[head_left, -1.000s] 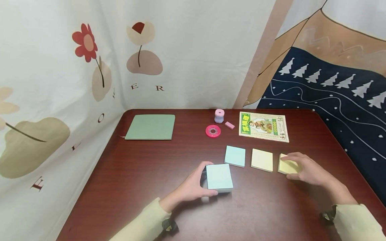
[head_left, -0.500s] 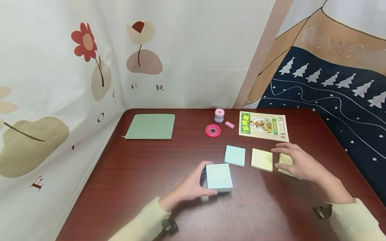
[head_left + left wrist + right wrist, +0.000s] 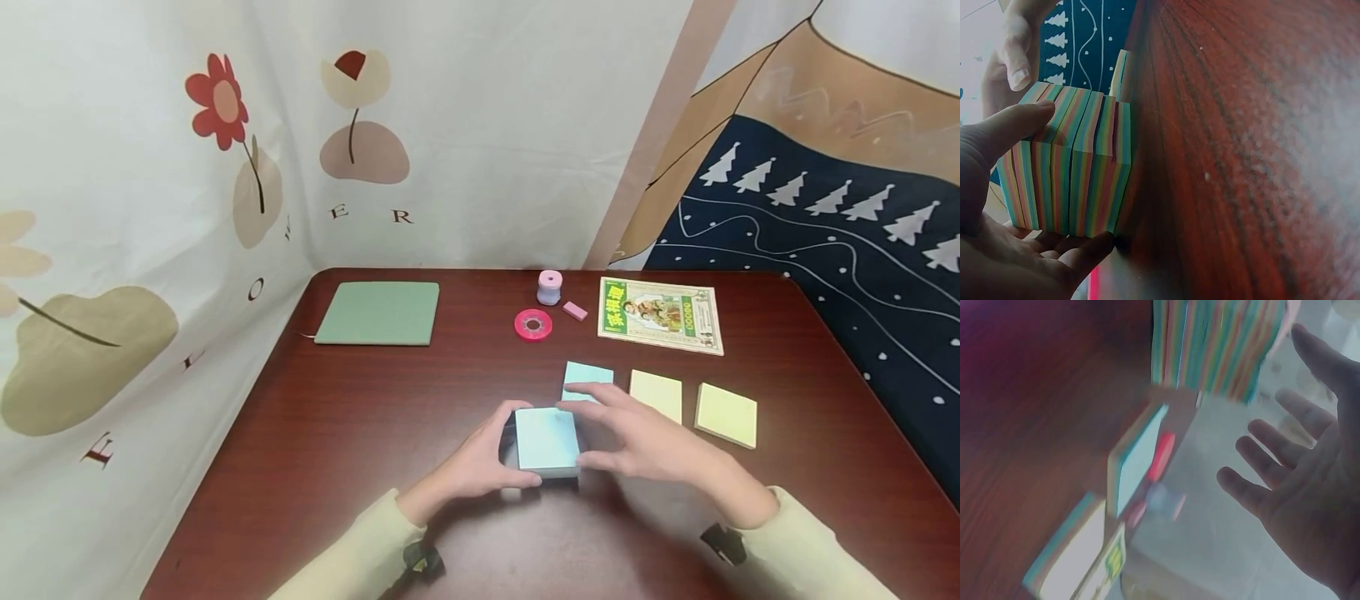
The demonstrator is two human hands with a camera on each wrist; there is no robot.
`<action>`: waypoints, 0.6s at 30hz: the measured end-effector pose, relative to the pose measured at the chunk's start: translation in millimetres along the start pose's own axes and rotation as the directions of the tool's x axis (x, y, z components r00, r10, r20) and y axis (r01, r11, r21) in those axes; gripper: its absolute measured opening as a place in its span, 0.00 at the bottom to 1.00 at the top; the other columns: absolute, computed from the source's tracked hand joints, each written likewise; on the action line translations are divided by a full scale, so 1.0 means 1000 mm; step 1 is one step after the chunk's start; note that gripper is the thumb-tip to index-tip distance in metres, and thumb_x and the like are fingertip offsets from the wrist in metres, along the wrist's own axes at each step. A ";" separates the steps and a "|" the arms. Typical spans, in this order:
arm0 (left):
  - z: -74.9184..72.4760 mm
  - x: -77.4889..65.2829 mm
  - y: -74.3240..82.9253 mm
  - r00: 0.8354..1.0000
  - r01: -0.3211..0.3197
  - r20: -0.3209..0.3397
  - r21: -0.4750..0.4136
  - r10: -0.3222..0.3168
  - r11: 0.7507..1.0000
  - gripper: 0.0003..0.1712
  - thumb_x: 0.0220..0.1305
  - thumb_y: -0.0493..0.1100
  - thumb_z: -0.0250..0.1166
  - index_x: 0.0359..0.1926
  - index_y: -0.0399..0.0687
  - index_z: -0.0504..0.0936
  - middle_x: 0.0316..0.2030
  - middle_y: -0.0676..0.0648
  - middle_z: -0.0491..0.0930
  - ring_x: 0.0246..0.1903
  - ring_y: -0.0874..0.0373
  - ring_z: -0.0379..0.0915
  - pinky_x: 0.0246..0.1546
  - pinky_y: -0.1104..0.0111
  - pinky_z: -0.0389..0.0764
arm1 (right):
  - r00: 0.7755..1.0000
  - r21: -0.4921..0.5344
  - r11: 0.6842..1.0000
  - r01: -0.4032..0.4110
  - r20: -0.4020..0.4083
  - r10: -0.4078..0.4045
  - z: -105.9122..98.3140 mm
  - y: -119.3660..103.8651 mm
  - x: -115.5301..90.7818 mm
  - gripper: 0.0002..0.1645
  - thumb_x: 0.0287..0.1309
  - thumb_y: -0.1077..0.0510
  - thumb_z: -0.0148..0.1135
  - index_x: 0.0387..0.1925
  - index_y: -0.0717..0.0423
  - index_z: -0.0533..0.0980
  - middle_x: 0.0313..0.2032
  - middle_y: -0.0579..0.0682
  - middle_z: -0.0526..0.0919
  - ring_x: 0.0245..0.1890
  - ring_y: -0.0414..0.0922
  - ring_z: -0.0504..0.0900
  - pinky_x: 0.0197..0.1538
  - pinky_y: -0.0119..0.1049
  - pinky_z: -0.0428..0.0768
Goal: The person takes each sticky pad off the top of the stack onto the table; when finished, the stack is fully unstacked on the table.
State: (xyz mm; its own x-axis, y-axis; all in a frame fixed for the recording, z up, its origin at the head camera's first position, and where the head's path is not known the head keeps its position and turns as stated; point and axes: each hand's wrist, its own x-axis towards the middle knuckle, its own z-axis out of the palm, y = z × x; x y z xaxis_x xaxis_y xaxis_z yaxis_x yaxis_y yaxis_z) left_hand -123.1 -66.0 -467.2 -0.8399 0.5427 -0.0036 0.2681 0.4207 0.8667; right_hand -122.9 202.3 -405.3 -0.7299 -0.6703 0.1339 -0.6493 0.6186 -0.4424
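Observation:
A tall stack of sticky note pads (image 3: 547,438), its top sheet pale blue, stands on the table. My left hand (image 3: 480,457) grips it from the left, thumb on the near side and fingers on the far side. Striped, coloured edges of the pads (image 3: 1054,181) show in the left wrist view. Just right of the stack hovers my right hand (image 3: 651,437), holding nothing, its thumb and fingers spread. Behind that hand lie a partly hidden light-blue pad (image 3: 589,372) and a pale yellow pad (image 3: 657,395). Farther right is another yellow pad (image 3: 726,415).
At the back left lies a green notebook (image 3: 378,313). A pink-and-lilac spool-shaped item (image 3: 549,288), a pink ring-shaped roll (image 3: 533,325), a small pink block (image 3: 575,311) and a printed booklet (image 3: 662,316) are along the back right. Curtains hang behind the table (image 3: 337,433).
My right hand has let go of the rightmost yellow pad, lifted off and moved left to the stack's right side. The left hand has kept its grip in place.

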 end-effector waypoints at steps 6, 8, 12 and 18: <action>0.000 -0.001 -0.001 1.000 0.009 0.013 0.007 -0.009 1.000 0.50 0.47 0.52 0.79 0.67 0.57 0.60 0.53 0.55 0.72 0.50 0.59 0.70 0.53 0.60 0.74 | 0.997 0.011 0.998 0.067 0.043 -0.067 0.016 -0.011 0.017 0.43 0.51 0.41 0.73 0.67 0.46 0.69 0.69 0.48 0.64 0.67 0.48 0.63 0.63 0.48 0.71; 0.000 -0.001 -0.001 1.000 0.012 0.016 0.015 -0.012 1.000 0.50 0.47 0.53 0.79 0.67 0.57 0.60 0.53 0.55 0.72 0.50 0.60 0.70 0.53 0.61 0.74 | 0.995 0.019 0.996 0.085 0.046 -0.086 0.020 -0.012 0.020 0.42 0.50 0.42 0.74 0.66 0.48 0.71 0.68 0.49 0.66 0.65 0.47 0.65 0.61 0.46 0.72; 0.000 -0.001 0.000 1.000 0.018 0.020 0.026 -0.018 1.000 0.50 0.47 0.55 0.78 0.67 0.56 0.61 0.54 0.55 0.72 0.50 0.61 0.70 0.54 0.62 0.73 | 0.992 0.028 0.993 0.111 0.054 -0.112 0.025 -0.014 0.025 0.41 0.48 0.44 0.75 0.64 0.49 0.73 0.65 0.48 0.69 0.61 0.45 0.68 0.55 0.41 0.75; -0.001 -0.001 0.001 0.999 0.026 0.021 0.029 -0.027 0.999 0.49 0.47 0.57 0.78 0.66 0.56 0.61 0.54 0.55 0.72 0.49 0.60 0.70 0.52 0.63 0.74 | 0.992 0.014 0.994 0.106 0.061 -0.106 0.026 -0.016 0.029 0.40 0.48 0.44 0.75 0.63 0.47 0.74 0.62 0.45 0.70 0.57 0.41 0.69 0.51 0.35 0.77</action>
State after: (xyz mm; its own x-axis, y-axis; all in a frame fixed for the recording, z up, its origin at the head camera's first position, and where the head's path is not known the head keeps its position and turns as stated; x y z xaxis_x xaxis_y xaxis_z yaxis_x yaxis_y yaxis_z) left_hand -122.3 -67.3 -466.1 -0.8365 0.5466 -0.0374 0.2599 0.4559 0.8512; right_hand -127.9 162.3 -417.4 -0.6424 -0.7560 0.1256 -0.7197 0.5388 -0.4378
